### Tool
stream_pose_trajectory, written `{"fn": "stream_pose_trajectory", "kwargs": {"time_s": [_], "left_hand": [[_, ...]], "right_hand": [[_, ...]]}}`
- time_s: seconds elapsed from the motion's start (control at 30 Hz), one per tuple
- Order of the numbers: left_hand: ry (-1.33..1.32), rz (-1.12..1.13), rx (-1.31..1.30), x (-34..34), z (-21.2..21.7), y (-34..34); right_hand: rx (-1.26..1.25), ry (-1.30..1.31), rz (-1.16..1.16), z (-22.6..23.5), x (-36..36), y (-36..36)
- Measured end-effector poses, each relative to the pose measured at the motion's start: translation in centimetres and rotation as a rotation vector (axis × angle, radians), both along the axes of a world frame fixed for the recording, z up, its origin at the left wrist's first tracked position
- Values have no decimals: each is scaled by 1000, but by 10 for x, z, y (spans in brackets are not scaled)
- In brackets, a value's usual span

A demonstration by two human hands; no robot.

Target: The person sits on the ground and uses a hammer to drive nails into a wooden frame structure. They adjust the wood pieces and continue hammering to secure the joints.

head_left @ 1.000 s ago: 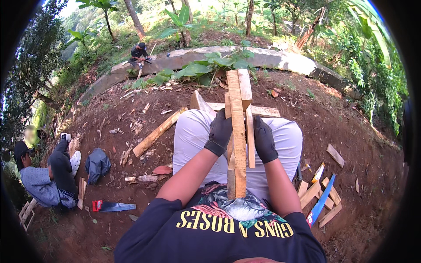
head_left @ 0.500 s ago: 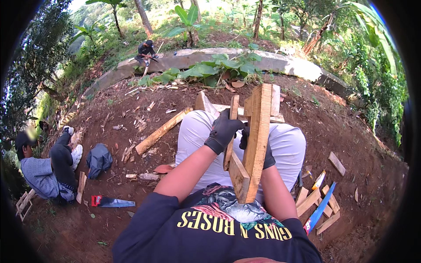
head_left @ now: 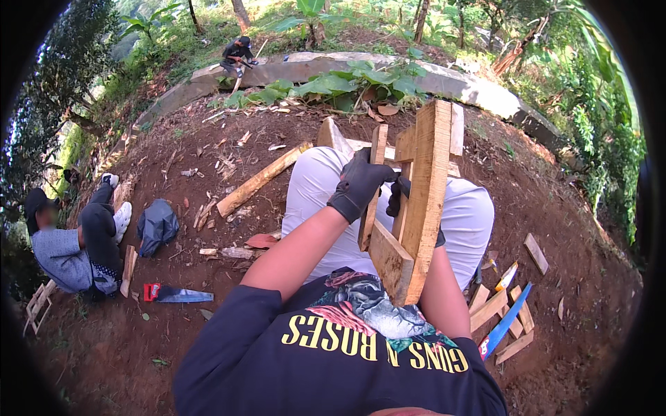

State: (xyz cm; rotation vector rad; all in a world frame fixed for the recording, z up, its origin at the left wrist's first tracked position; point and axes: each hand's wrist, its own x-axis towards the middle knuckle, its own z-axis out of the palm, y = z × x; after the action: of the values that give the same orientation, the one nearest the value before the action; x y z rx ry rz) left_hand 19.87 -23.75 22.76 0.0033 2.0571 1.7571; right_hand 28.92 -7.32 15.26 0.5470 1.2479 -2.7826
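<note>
A wooden frame (head_left: 425, 208), put together from a thick plank, a thinner slat (head_left: 373, 187) and short crosspieces (head_left: 390, 260), stands on edge above my lap. My left hand (head_left: 359, 186), in a dark glove, is closed around the thinner slat on the frame's left side. Between the slat and the thick plank show the gloved fingers of my right hand (head_left: 397, 196), curled against the inner side of the frame. The thick plank hides most of that hand. Beyond my knees, part of another wooden piece (head_left: 334, 137) shows behind the frame.
On the soil to my right lie a blue-bladed saw (head_left: 510, 320) and several wood offcuts (head_left: 489, 310). Another saw (head_left: 179, 293), a dark bag (head_left: 157, 227) and a long timber piece (head_left: 263, 179) lie leftward. One person (head_left: 69, 249) sits at left; another (head_left: 237, 57) sits by the low wall (head_left: 472, 87).
The view has tilted, so the surroundings sit higher in the picture. The frame and both hands have shifted slightly right, with the hold on the frame looking the same.
</note>
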Motion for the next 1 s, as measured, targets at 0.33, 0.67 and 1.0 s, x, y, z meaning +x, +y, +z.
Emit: {"fn": "stream_pose_trajectory", "kwargs": {"time_s": [0.33, 0.67, 1.0], "left_hand": [[32, 42, 84, -5, -5, -2], [-510, -65, 997, -24, -73, -42], [-335, -190, 607, -57, -23, -52]], "right_hand": [[359, 76, 99, -14, 0, -2], [1101, -111, 110, 117, 42, -63], [843, -166, -56, 120, 48, -38]]}}
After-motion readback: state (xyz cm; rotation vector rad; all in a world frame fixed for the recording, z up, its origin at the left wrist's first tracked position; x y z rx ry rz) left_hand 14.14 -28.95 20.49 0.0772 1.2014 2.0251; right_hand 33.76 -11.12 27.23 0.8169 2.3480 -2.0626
